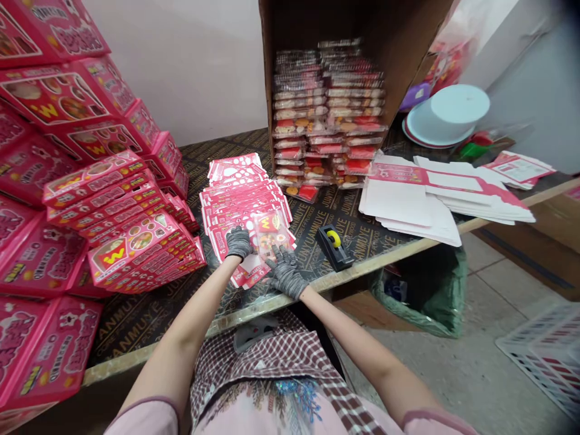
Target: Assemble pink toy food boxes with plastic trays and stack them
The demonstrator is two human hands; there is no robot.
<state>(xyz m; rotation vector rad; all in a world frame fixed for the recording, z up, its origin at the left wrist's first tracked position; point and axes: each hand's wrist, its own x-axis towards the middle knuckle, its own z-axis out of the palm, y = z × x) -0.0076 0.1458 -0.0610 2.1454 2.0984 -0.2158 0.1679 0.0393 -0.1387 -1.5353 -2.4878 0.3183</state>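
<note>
Lying partly under right grip [288,273], packet [268,228]

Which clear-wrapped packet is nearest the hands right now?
The packet touched by the right hand, lying on the pink printed pieces; the other packets are stacked at the brown box.

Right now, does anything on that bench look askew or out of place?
Yes: the flattened cartons at right are unevenly fanned, and a white corner juts past the bench's front edge, above the green bag. The printed pink sheets under the left hand are fanned too. No spill shows.
</note>
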